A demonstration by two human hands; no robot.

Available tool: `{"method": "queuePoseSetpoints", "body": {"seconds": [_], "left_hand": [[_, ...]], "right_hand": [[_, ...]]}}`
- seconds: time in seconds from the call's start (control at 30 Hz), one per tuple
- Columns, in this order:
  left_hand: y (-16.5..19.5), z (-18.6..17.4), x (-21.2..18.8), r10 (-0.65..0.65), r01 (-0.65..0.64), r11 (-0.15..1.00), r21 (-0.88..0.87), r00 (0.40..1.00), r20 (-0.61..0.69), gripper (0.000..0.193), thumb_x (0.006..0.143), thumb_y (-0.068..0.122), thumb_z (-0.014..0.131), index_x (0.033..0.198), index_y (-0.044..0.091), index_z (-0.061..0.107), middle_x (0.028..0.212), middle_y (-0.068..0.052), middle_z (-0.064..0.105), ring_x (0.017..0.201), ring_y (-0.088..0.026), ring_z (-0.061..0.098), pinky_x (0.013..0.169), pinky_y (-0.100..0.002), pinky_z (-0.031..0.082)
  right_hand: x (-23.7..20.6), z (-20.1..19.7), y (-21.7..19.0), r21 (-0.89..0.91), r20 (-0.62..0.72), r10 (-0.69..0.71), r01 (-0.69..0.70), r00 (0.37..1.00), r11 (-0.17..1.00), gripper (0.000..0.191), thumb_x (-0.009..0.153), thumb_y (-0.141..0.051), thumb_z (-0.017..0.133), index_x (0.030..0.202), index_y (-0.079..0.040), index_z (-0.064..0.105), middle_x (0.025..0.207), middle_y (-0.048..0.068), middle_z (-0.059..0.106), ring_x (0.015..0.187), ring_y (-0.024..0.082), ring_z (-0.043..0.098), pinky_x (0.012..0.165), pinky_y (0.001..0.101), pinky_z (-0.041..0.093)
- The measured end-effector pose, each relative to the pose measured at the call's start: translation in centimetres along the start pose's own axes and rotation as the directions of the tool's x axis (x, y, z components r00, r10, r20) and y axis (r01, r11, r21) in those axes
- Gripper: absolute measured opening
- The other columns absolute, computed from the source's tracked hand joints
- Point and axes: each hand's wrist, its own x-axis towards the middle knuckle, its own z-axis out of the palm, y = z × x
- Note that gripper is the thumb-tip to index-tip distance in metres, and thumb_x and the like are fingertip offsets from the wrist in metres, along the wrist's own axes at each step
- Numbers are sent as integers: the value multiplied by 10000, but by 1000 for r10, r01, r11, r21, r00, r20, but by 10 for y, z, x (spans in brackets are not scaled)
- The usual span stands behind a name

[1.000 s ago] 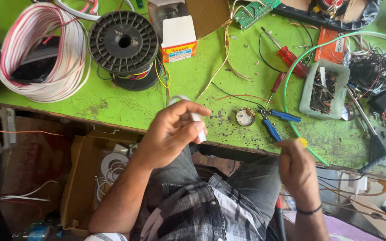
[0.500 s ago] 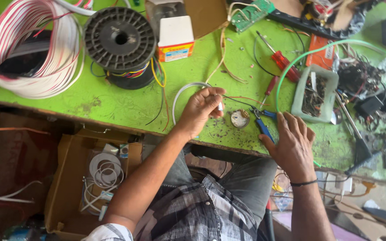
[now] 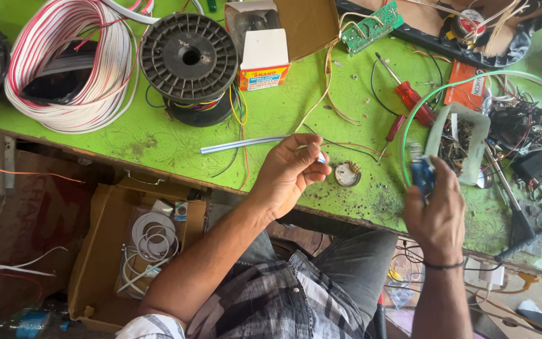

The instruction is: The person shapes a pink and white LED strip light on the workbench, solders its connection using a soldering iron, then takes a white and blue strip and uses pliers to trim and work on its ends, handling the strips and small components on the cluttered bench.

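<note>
At the far left of the bright green workbench [image 3: 158,141] lies a big loose coil of white and red striped wire [image 3: 70,69], and beside it a black plastic spool [image 3: 189,58] stacked on a second one, with a small white and orange cardboard box [image 3: 263,59] to its right. Near the middle, the left hand [image 3: 286,172] is closed in a pinch, thumb and fingers gripping one end of a pale blue and white flat wire strip [image 3: 243,144] that runs leftward, lying low over the bench. Just right of it sits a small round metal part [image 3: 347,174]. The right hand [image 3: 434,210] is wrapped around blue-handled pliers [image 3: 421,172], the head hidden by the fingers. Beyond lie red-handled screwdrivers [image 3: 412,100] and a white tray of scraps [image 3: 456,141]. The strip is held only at its tip, so a tug could slip it free; the crowded loose wires nearby could also snag it.
</note>
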Motion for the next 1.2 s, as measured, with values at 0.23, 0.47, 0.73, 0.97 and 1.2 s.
{"method": "queuePoseSetpoints", "body": {"seconds": [0.23,0.47,0.73,0.97,1.2], "left_hand": [[2,13,-19,-21,15,995,103,998,58,269,1001,169,718,1210,34,618,976,-103,731,895,-185,737,792,-302,612],[6,13,-46,-31,17,961,277,998,46,232,983,107,732,1179,32,635,977,-94,734,912,-170,733,824,-328,635],[-2,5,-57,-24,20,947,320,1000,9,216,983,80,740,1169,26,644,998,-92,739,933,-152,718,803,-321,629],[-5,4,-57,8,-18,919,393,1000,28,209,964,54,743,1147,16,648,1011,-80,733,975,-145,721,808,-317,638],[-7,-2,-59,37,-35,898,440,999,4,206,950,36,763,1117,-6,650,1001,-103,739,940,-143,726,818,-311,633]], "right_hand": [[-60,11,-57,934,358,-107,-357,928,33,537,981,-203,661,1432,39,501,1198,165,622,1073,283,644,913,443,523],[-64,16,-113,276,89,-144,115,986,954,624,809,-173,780,1366,-15,548,1219,189,612,1110,371,602,966,454,486],[-62,10,-119,181,72,-144,129,987,975,743,730,-160,788,1420,-25,546,1261,193,604,1152,382,579,1008,485,458],[-65,5,-120,144,93,-125,111,988,983,762,741,-183,781,1448,-34,539,1248,195,602,1167,389,564,1020,499,431],[-68,10,-114,142,136,-117,97,984,985,774,729,-177,780,1451,-27,547,1216,201,607,1123,386,564,1018,493,423]]}}
